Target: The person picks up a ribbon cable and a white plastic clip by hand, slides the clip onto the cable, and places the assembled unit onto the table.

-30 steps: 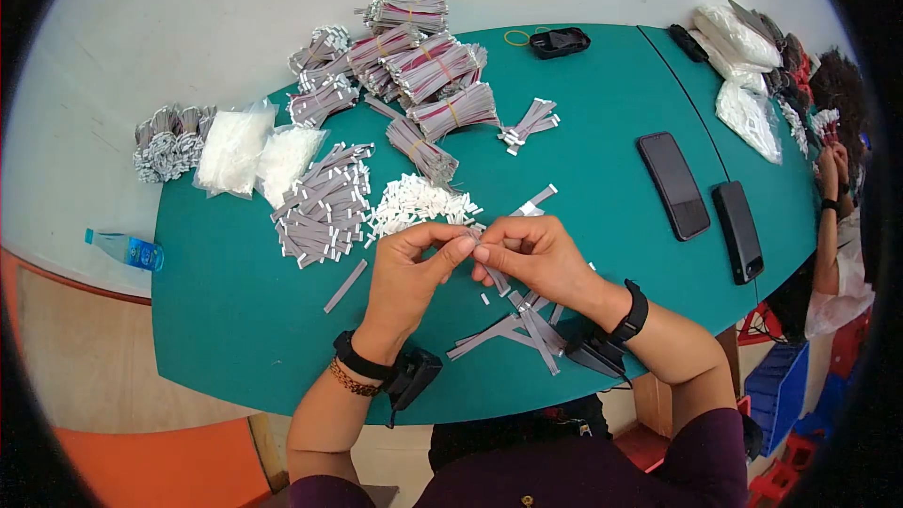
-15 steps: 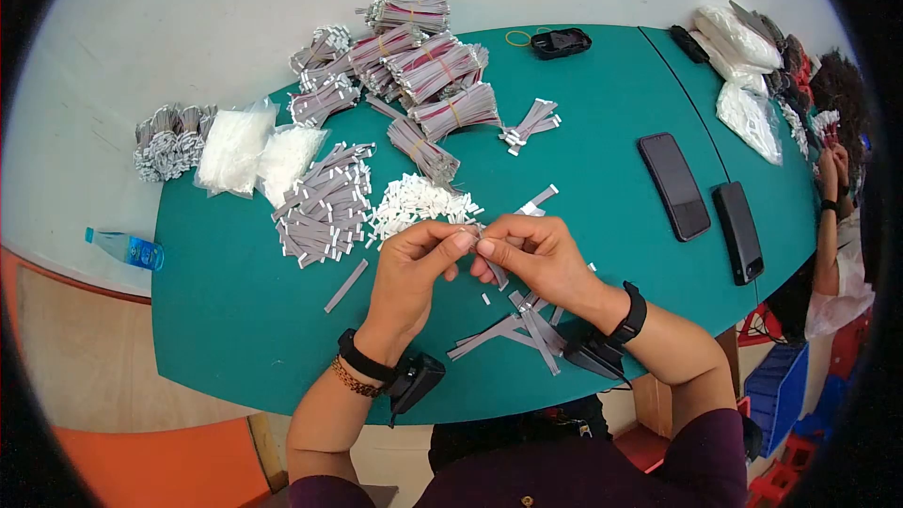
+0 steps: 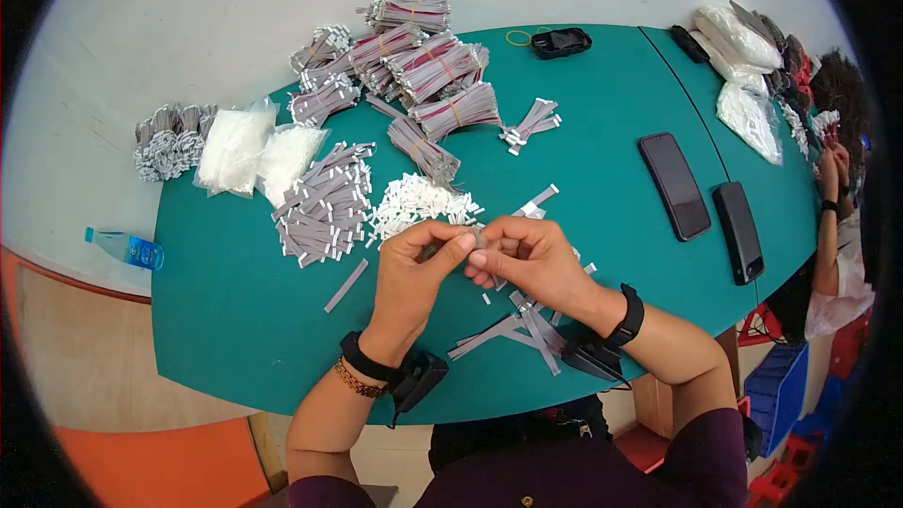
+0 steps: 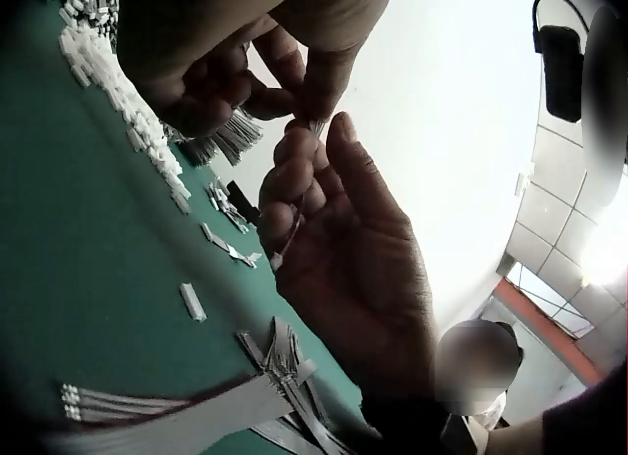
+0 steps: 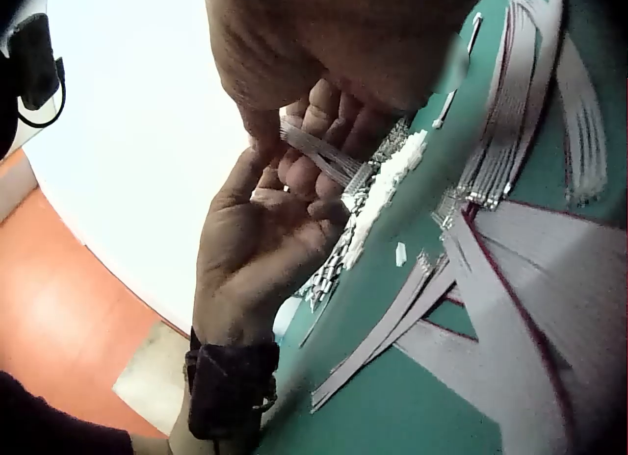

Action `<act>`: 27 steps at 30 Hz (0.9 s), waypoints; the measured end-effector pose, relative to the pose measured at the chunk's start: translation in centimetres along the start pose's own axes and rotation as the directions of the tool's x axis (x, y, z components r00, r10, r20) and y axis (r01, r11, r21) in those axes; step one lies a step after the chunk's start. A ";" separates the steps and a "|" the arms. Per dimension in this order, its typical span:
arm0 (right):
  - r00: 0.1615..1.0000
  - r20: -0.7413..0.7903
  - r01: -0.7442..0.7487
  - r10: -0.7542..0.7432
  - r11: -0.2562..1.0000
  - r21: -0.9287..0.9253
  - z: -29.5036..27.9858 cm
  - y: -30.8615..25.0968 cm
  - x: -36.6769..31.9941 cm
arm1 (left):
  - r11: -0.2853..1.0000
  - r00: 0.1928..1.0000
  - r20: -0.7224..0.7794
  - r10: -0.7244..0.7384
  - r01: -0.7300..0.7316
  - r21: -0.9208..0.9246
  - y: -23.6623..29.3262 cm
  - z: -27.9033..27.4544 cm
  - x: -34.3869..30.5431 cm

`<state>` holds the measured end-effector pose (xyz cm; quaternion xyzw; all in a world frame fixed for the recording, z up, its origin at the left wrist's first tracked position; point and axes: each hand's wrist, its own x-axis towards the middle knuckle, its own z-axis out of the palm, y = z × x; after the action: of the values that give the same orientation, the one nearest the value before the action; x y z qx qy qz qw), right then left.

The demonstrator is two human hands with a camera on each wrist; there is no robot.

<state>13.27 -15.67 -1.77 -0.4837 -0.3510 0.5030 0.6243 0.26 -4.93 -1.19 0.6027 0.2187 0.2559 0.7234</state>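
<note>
In the head view my left hand [image 3: 409, 273] and right hand [image 3: 541, 263] meet over the table's middle, thumbs close together. Between them is a short grey ribbon cable [image 5: 319, 153] with fine split wire ends, seen in the right wrist view. My left thumb and forefinger pinch it near its end. The right hand's thumb and fingers also grip it, covering most of its length. Just beyond the hands lies a heap of small white connector housings [image 3: 419, 202]. Loose grey ribbon cables [image 3: 531, 329] lie below the right hand, and a single white housing [image 4: 192, 301] sits nearby.
Left of the heap is a pile of cables with white ends [image 3: 324, 212], beside clear bags of white pieces [image 3: 235, 149]. Banded cable bundles [image 3: 437, 71] stack at the back. A phone [image 3: 674, 186] and a black case [image 3: 737, 231] lie right. Another person's hands [image 3: 832, 165] show far right.
My fingers have shifted around the ribbon cable, and the right fingers now cover more of it. The hands stay in nearly the same place; the piles have not moved.
</note>
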 end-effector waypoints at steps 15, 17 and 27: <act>1.000 -0.024 -0.006 0.007 1.000 0.026 -0.9 -0.4 0.1 | 0.983 0.991 0.064 -0.121 0.129 -0.131 -0.6 -0.8 0.2; 1.000 -0.013 -0.018 0.018 1.000 0.023 -0.9 -0.4 0.1 | 0.984 0.990 0.053 -0.127 0.133 -0.117 -0.7 -0.9 0.2; 1.000 -0.002 -0.020 0.020 1.000 -0.010 -0.9 -0.2 0.1 | 0.999 0.999 -0.001 -0.036 0.036 -0.012 0.1 -0.2 0.1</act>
<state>14.13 -15.83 -1.85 -0.4909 -0.3481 0.5069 0.6172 0.25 -4.67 -1.17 0.5941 0.2286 0.2445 0.7314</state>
